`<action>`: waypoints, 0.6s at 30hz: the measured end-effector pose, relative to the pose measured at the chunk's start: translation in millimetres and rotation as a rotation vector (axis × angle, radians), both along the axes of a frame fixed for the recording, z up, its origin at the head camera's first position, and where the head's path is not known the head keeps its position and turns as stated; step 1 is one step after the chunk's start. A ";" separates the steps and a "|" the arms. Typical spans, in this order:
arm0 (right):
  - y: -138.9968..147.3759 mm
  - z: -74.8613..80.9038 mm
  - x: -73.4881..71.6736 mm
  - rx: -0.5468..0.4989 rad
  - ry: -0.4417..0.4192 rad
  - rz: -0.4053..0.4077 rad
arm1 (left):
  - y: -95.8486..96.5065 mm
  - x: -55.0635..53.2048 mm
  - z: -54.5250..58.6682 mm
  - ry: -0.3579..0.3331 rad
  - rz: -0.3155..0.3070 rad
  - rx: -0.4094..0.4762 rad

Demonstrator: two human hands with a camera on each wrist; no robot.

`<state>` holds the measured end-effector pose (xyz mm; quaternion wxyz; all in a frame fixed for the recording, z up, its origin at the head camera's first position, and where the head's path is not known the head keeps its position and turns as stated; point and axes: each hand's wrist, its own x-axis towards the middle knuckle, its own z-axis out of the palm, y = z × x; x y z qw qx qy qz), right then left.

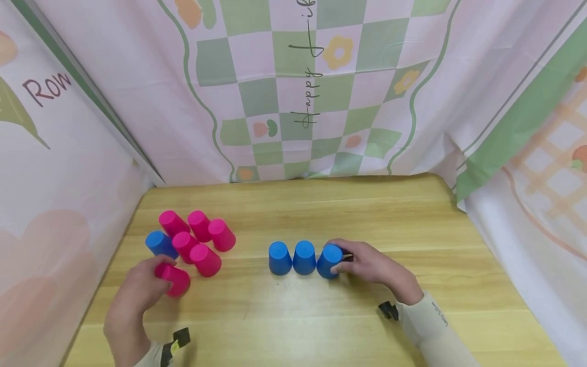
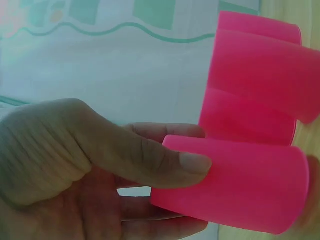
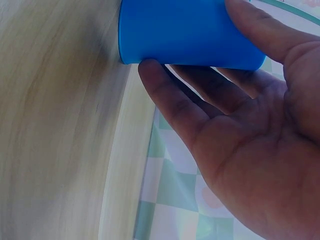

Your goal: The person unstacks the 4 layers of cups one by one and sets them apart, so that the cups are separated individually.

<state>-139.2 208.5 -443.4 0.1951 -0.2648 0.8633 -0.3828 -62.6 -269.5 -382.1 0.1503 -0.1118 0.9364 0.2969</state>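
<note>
My left hand [image 1: 139, 285] grips an upside-down pink cup [image 1: 178, 281] at the left of the table. In the left wrist view, the thumb presses one side of this pink cup [image 2: 240, 185] and fingers pass behind it. My right hand [image 1: 369, 262] holds a blue cup [image 1: 328, 264], the right end of a row of three upside-down blue cups. The middle cup [image 1: 304, 259] and the left cup [image 1: 279, 260] of that row stand close beside it. In the right wrist view, thumb and fingers lie on opposite sides of the blue cup [image 3: 185, 35].
Several more upside-down pink cups [image 1: 205, 261] cluster beyond my left hand, with one blue cup [image 1: 160, 243] at their left. The wooden table [image 1: 257, 321] is bounded by a printed curtain [image 1: 298, 102] at the back and cloth at both sides.
</note>
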 end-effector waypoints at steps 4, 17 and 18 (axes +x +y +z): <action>0.5 0.0 0.0 0.012 0.010 -0.006 | -3.3 -1.8 -1.7 0.000 0.025 -0.017; 0.8 -2.8 -1.4 -0.008 0.003 0.009 | -7.6 -4.1 -8.1 0.007 0.059 -0.031; 0.8 -2.8 -1.4 -0.008 0.003 0.009 | -8.0 -4.4 -8.6 0.003 0.066 -0.029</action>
